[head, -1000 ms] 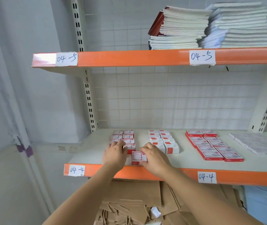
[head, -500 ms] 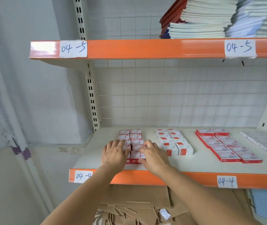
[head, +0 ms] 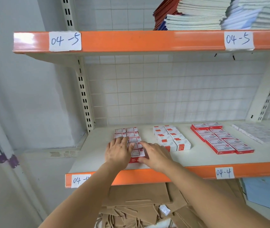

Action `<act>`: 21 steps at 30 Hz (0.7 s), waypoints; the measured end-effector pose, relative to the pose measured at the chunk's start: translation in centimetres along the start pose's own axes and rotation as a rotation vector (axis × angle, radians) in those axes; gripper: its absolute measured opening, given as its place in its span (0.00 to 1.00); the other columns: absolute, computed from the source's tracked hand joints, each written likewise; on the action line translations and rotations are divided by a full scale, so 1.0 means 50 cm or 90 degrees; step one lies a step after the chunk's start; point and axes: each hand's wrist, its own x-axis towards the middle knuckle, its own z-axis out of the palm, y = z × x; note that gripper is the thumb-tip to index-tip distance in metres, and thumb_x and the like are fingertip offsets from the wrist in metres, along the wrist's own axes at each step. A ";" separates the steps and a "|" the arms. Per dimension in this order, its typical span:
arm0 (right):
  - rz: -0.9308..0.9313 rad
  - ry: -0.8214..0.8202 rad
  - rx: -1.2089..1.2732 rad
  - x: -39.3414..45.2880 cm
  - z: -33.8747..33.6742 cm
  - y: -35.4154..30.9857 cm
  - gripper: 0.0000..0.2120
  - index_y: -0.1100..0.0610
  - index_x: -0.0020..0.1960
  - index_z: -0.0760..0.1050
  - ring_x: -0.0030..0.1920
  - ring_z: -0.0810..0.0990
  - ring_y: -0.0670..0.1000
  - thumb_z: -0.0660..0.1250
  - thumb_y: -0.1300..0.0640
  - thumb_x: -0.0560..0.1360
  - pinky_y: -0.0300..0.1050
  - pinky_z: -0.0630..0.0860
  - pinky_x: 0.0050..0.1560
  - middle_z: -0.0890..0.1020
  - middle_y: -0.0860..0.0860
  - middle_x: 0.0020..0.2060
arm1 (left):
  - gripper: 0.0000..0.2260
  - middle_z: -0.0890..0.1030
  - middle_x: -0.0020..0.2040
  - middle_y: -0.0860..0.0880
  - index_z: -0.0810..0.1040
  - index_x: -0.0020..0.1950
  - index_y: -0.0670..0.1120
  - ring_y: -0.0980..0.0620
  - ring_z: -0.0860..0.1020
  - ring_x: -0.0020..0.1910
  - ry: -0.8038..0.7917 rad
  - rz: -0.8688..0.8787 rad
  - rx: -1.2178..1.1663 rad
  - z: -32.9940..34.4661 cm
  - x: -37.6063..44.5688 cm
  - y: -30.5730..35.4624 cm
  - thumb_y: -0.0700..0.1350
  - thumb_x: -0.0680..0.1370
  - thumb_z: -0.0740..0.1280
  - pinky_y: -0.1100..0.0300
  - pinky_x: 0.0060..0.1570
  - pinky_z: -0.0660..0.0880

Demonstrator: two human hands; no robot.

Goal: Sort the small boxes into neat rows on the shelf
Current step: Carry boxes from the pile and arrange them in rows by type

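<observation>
— Change since last entry?
— Both hands have slid further in over the red-and-white boxes (head: 131, 142); front box (head: 137, 155) now flush with its column.
— Left hand (head: 118, 151)?
— Fingers straight, lying flat on the boxes' left column.
— Right hand (head: 155, 155)?
— Fingers extended along the boxes' right edge, thumb against the front box.
— Location?
— Two columns, left end of shelf (head: 196, 157); white boxes (head: 172, 139) just right of them.
</observation>
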 end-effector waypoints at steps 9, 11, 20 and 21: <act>0.089 0.079 -0.092 -0.073 -0.072 0.136 0.27 0.51 0.74 0.59 0.67 0.69 0.54 0.55 0.40 0.78 0.50 0.65 0.63 0.72 0.50 0.68 | 0.23 0.66 0.72 0.50 0.61 0.73 0.51 0.47 0.60 0.72 -0.018 0.112 -0.014 0.037 0.032 0.135 0.58 0.81 0.50 0.52 0.70 0.56; 0.125 0.084 -0.116 -0.104 -0.090 0.184 0.27 0.52 0.74 0.59 0.66 0.69 0.55 0.54 0.40 0.79 0.51 0.65 0.63 0.71 0.51 0.68 | 0.23 0.65 0.72 0.50 0.61 0.74 0.51 0.47 0.60 0.72 -0.029 0.148 -0.016 0.053 0.031 0.184 0.58 0.81 0.49 0.52 0.70 0.56; 0.251 0.118 -0.137 -0.263 -0.159 0.418 0.27 0.53 0.74 0.58 0.67 0.69 0.54 0.55 0.42 0.80 0.49 0.66 0.64 0.69 0.51 0.70 | 0.24 0.64 0.74 0.50 0.59 0.75 0.51 0.48 0.59 0.73 -0.056 0.280 -0.036 0.124 0.022 0.463 0.59 0.81 0.49 0.52 0.71 0.55; 0.262 0.118 -0.138 -0.279 -0.166 0.442 0.27 0.53 0.74 0.58 0.67 0.69 0.54 0.55 0.42 0.80 0.48 0.67 0.63 0.69 0.51 0.70 | 0.24 0.63 0.74 0.50 0.59 0.75 0.51 0.48 0.59 0.73 -0.060 0.297 -0.034 0.133 0.022 0.493 0.59 0.82 0.49 0.52 0.71 0.55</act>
